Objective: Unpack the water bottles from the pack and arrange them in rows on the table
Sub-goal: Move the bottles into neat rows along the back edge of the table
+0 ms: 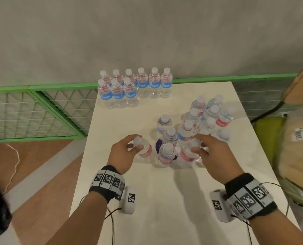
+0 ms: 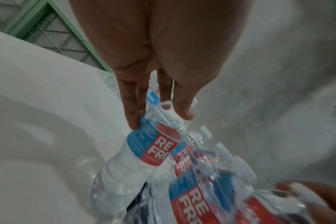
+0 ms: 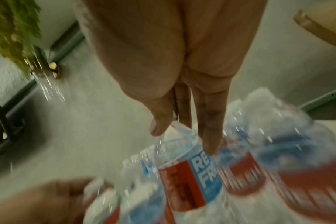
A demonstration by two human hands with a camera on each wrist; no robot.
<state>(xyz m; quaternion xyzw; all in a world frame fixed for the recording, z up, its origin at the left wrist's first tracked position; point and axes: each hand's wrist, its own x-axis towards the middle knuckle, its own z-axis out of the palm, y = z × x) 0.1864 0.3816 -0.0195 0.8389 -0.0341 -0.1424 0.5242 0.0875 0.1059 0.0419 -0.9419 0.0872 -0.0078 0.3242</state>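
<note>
Small clear water bottles with blue and red labels stand on a white table (image 1: 147, 200). My left hand (image 1: 127, 151) grips one bottle (image 1: 143, 149) by its neck and cap at the left of the near cluster; the left wrist view shows my fingers (image 2: 130, 112) and thumb around that bottle (image 2: 144, 150). My right hand (image 1: 207, 147) grips another bottle (image 1: 189, 152) near its top, seen close in the right wrist view as fingers (image 3: 209, 133) on the bottle (image 3: 188, 171). Several loose bottles (image 1: 209, 117) crowd behind. Two rows of bottles (image 1: 134, 87) stand at the table's far left edge.
A green wire fence (image 1: 32, 112) runs left of and behind the table. A wooden chair back (image 1: 301, 85) and bagged goods (image 1: 297, 149) sit to the right. Something dark purple (image 1: 158, 145) lies under the near bottles. Bare tabletop lies in front of my wrists.
</note>
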